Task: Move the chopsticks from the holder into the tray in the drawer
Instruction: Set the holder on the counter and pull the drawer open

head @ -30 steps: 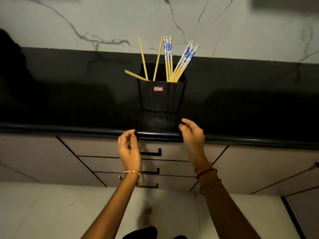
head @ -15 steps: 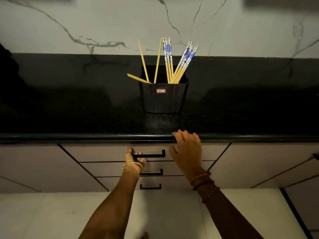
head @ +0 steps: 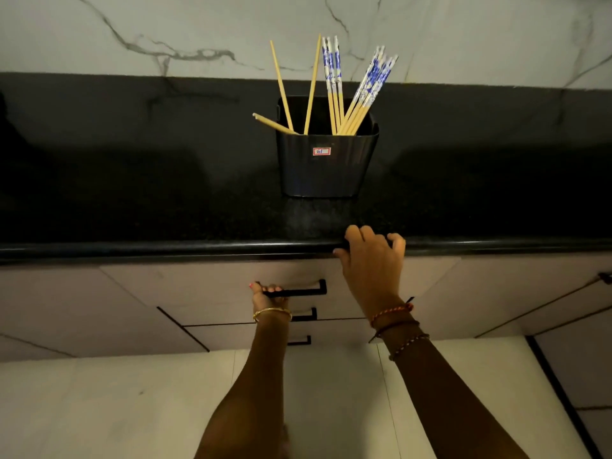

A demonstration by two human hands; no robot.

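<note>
Since a second ago the left hand (head: 269, 298) has dropped to the top drawer handle (head: 294, 291), its grip curled round the bar, while the right hand (head: 372, 260) rests its fingers over the table (head: 165, 248) edge. Chopsticks (head: 334, 91) stand untouched in the black holder (head: 326, 164) on the table. Opening the drawer is the step in hand; next comes a straight outward pull to expose the tray, not yet visible

A black countertop (head: 132, 193) meets a white marble-veined wall (head: 165, 28) above pale floor tiles (head: 99, 409).

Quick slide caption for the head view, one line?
Left hand grips the top drawer handle, right hand rests on the counter edge; chopsticks in the holder.
</note>
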